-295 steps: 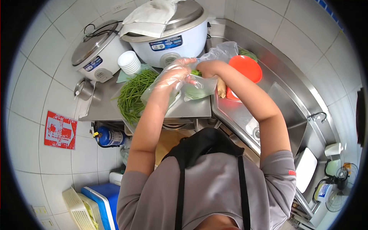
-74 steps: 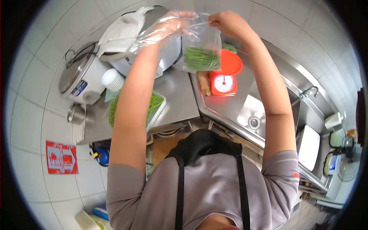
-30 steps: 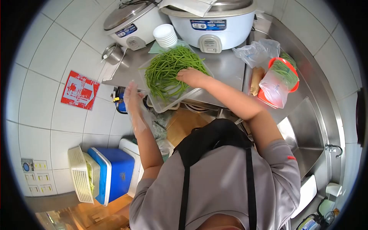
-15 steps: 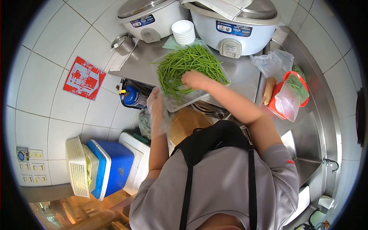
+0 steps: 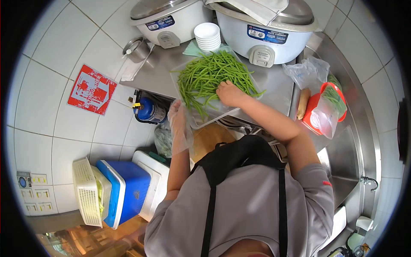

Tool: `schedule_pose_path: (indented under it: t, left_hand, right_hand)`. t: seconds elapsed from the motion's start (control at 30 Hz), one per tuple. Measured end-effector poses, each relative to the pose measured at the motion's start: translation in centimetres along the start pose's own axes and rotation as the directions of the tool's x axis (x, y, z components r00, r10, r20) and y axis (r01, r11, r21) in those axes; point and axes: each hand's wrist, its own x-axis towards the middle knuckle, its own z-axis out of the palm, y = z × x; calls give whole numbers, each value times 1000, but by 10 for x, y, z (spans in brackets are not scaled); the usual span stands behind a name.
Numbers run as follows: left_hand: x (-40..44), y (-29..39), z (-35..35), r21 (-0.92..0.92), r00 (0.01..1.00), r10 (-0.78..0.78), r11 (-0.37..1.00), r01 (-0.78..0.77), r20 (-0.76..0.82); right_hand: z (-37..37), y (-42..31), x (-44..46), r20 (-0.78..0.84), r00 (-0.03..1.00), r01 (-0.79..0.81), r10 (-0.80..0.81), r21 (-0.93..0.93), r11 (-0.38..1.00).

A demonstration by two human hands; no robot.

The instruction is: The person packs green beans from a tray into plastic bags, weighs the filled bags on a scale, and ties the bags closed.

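Note:
A heap of green beans (image 5: 209, 70) fills a shallow clear tray (image 5: 216, 116) at the counter's front edge. My bare right hand (image 5: 230, 93) rests on the right front part of the heap, its fingers curled down and closed on some beans. Close beside the tray's left edge is my left hand (image 5: 176, 118), in a loose clear plastic glove. Its fingers point up and look bent, but the glove blurs them. I cannot tell whether they touch the tray or hold anything.
Two large rice cookers (image 5: 262, 36) and stacked white bowls (image 5: 207, 37) stand behind the tray. A metal pot (image 5: 137, 49) is at left, above a blue cylinder (image 5: 147, 109). At right are a red container (image 5: 313, 107) and a sink (image 5: 340, 158). A blue cooler (image 5: 135, 184) sits lower left.
My right hand has moved right across the beans, and some beans now stick out past the tray's right edge. My left hand stays beside the tray. The camera view has shifted slightly.

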Motion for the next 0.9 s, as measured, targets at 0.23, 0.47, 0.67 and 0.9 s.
schedule_pose_path:
  t: [0.23, 0.47, 0.67, 0.9]
  left_hand:
    - [-13, 20, 2, 8, 997, -78, 997, 78, -7]
    - [21, -27, -12, -13, 998, -59, 998, 58, -39]
    - [19, -26, -14, 0, 999, -12, 1000, 12, -46]
    - [12, -16, -9, 202, 997, 71, 977, -70, 4]
  right_hand:
    - [-54, 18, 17, 232, 967, -220, 102, 566, 794]
    - [-12, -59, 78, 304, 883, -466, 358, 486, 739]
    - [-9, -89, 70, 198, 902, -408, 384, 104, 907]
    - [-10, -67, 54, 258, 892, -388, 371, 16, 921]
